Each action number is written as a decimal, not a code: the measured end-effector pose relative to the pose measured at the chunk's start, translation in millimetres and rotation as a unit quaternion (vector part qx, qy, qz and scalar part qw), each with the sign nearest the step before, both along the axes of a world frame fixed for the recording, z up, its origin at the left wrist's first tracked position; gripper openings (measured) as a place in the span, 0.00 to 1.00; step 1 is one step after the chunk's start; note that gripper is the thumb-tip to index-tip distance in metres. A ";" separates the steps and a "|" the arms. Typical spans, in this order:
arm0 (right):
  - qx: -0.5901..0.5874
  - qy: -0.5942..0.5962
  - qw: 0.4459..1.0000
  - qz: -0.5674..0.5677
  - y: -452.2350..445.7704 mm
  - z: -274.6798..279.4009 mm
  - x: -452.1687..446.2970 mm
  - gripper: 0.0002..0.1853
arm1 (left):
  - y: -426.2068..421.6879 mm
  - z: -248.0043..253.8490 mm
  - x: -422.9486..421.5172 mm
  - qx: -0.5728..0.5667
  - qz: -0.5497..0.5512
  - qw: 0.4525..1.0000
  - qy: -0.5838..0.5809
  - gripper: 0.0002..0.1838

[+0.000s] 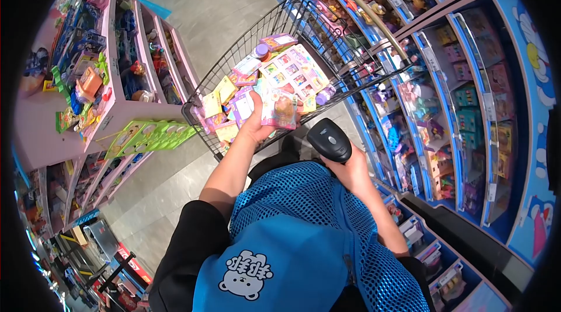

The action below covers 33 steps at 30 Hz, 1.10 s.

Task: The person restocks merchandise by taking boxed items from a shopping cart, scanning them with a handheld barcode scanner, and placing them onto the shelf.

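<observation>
My left hand (257,123) is closed on a small pink toy package (281,111) with a brownish item showing in it, held over the near side of the cart. In my right hand (350,169) is a black handheld barcode scanner (329,139), its head pointing forward just right of the package. A black wire shopping cart (236,52) stands ahead of me, with a pile of colourful boxes and packets inside. Among them is a large pink box (297,71) with a grid of small pictures. A purple-capped item (262,51) lies beside it.
Blue-edged shelves (429,66) packed with toys and boxes run along my right, close to the cart. On the left stands a pink shelf unit (111,66) with toys on top and a green tray (153,138) at its side. Grey tile floor (207,2) shows beyond the cart.
</observation>
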State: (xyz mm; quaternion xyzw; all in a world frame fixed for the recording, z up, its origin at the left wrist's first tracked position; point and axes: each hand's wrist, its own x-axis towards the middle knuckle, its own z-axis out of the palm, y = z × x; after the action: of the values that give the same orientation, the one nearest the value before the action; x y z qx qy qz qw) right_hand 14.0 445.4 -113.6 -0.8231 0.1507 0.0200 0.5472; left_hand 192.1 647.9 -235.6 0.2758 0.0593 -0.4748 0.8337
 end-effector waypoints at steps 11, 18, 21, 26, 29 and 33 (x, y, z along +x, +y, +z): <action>0.046 0.006 0.999 0.011 2.8 10.1 2.6 0.27 | 21.7 -102.2 10.9 -0.054 0.109 0.991 0.065 0.11; 0.031 0.014 0.999 0.030 6.7 9.4 2.9 0.26 | 20.4 -38.1 -1.9 0.180 0.186 0.966 0.001 0.11; 0.031 0.011 0.999 0.031 9.0 11.0 2.4 0.26 | 22.7 -32.2 -1.3 0.173 0.180 0.968 -0.010 0.14; 0.027 -0.007 0.999 0.029 14.8 7.7 0.5 0.26 | 21.7 -18.7 -0.6 0.196 0.136 0.970 -0.057 0.15; 0.028 -0.014 0.999 0.010 18.8 3.5 -3.6 0.25 | 16.6 -14.7 2.4 0.201 0.100 0.970 -0.093 0.14; 0.025 -0.003 1.000 0.009 16.4 -3.2 -11.9 0.25 | 10.2 -11.9 10.4 0.223 0.044 0.965 -0.129 0.14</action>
State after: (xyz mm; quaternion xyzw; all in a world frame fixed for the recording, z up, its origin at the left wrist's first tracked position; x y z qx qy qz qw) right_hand 2.1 461.9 -116.8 -0.8106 0.1407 0.0261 0.5678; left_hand 202.5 658.1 -247.5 0.5109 0.0682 -0.3731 0.7715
